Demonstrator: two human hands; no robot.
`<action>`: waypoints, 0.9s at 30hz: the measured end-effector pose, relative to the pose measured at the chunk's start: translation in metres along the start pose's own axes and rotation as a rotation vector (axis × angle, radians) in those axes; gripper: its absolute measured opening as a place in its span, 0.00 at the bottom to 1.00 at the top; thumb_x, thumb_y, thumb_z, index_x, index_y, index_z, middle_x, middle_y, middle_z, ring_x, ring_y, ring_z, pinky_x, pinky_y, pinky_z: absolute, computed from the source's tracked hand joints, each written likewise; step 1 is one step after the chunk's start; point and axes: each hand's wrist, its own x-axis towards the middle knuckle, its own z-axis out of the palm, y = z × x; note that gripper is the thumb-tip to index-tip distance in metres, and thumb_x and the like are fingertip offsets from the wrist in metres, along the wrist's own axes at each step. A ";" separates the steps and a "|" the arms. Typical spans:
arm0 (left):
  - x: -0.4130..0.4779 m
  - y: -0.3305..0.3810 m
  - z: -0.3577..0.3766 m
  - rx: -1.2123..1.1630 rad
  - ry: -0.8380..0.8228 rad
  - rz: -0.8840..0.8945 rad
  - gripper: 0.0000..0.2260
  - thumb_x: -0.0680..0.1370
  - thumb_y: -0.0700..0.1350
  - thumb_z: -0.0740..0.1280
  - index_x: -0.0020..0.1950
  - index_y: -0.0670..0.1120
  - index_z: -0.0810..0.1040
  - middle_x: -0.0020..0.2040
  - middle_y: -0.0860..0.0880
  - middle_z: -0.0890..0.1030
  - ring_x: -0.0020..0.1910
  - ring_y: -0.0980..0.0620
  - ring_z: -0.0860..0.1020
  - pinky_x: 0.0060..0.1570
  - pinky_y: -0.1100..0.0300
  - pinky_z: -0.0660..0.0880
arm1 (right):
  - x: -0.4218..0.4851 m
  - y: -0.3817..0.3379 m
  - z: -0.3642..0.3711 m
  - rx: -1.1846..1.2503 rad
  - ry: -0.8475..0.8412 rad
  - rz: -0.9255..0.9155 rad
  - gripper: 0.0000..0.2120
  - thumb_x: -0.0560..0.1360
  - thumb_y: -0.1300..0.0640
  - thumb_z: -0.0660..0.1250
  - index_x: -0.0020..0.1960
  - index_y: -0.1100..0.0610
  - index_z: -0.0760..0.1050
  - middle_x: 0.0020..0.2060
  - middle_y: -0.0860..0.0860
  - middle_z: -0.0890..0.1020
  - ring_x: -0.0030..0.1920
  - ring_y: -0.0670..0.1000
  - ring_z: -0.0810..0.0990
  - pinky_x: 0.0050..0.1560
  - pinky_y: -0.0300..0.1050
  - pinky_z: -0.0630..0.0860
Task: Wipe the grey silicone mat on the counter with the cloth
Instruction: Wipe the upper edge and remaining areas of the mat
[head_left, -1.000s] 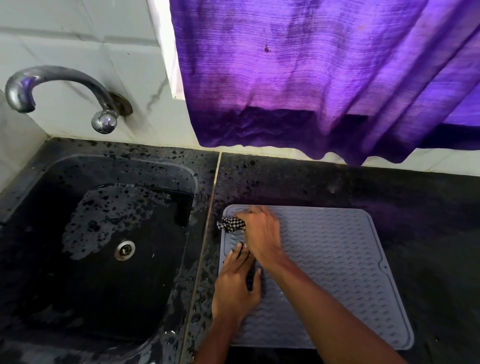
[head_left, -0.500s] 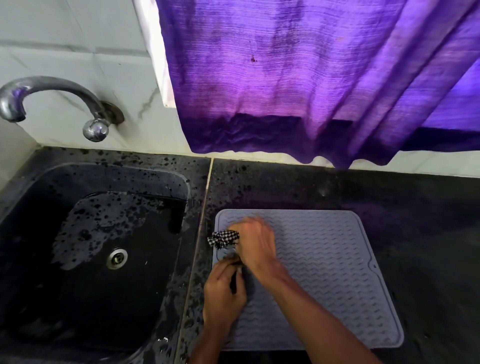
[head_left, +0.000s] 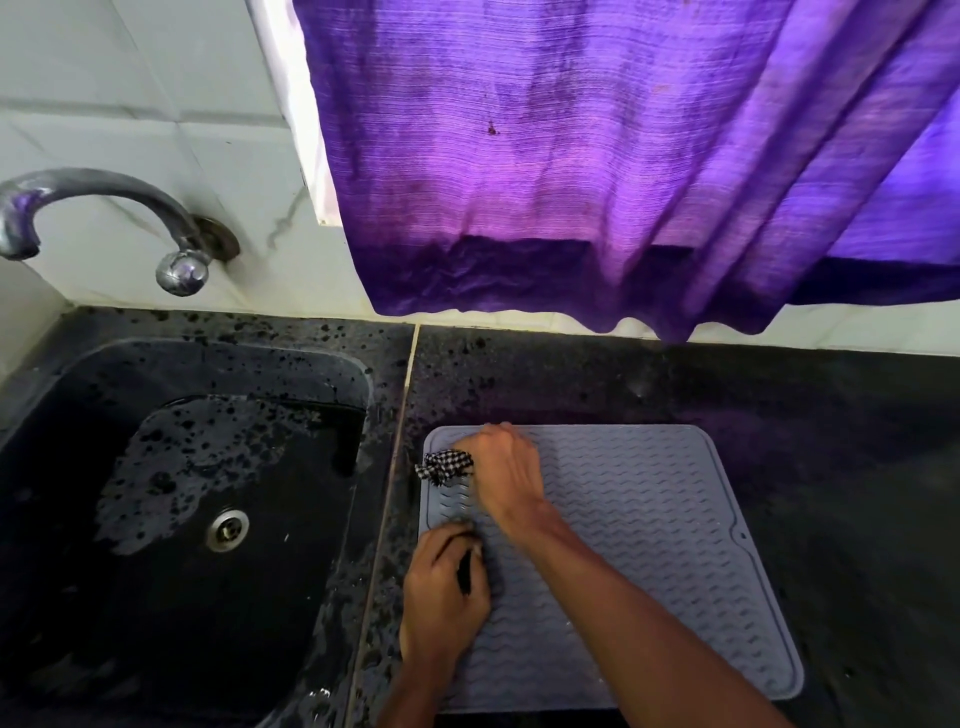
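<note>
Black speckled counter (head_left: 779, 415), right of sink (head_left: 218, 353). Grey silicone mat (head_left: 649, 545) lies flat on it: near-square, long axis not discernible, left edge along counter seam, wavy ribs, raised rim. Checked cloth (head_left: 444, 465) bunched at far-left mat corner, tail pointing left. Right hand (head_left: 506, 475) fingers curled round cloth. Left hand (head_left: 441, 597) palm-down on near-left mat, holding nothing. Purple curtain (head_left: 571, 182) above.

right hand (head_left: 506, 478): centre of frame, back up, fingers curled round a cloth (head_left: 444, 466); forearm bare, slanting up from lower right. left hand (head_left: 441, 603): lower centre, palm down, fingers loosely bent.
</note>
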 end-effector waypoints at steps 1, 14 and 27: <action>0.000 0.000 0.000 0.001 -0.001 0.003 0.11 0.76 0.44 0.63 0.46 0.41 0.84 0.51 0.48 0.83 0.53 0.52 0.79 0.60 0.70 0.70 | 0.003 0.001 -0.003 -0.011 0.016 -0.004 0.15 0.73 0.60 0.67 0.56 0.46 0.81 0.49 0.50 0.81 0.55 0.55 0.75 0.53 0.50 0.74; 0.000 0.000 0.000 0.063 -0.028 0.058 0.10 0.78 0.46 0.64 0.49 0.44 0.83 0.53 0.50 0.81 0.55 0.51 0.78 0.58 0.60 0.74 | -0.007 0.077 -0.026 -0.074 0.110 0.135 0.16 0.72 0.61 0.67 0.54 0.44 0.82 0.48 0.49 0.82 0.54 0.55 0.76 0.52 0.48 0.73; -0.001 0.000 0.002 0.112 -0.034 0.071 0.10 0.77 0.46 0.64 0.48 0.42 0.82 0.53 0.48 0.80 0.55 0.51 0.77 0.61 0.67 0.69 | -0.029 0.176 -0.071 -0.030 0.051 0.186 0.19 0.65 0.62 0.66 0.50 0.45 0.83 0.43 0.52 0.84 0.47 0.58 0.82 0.48 0.49 0.79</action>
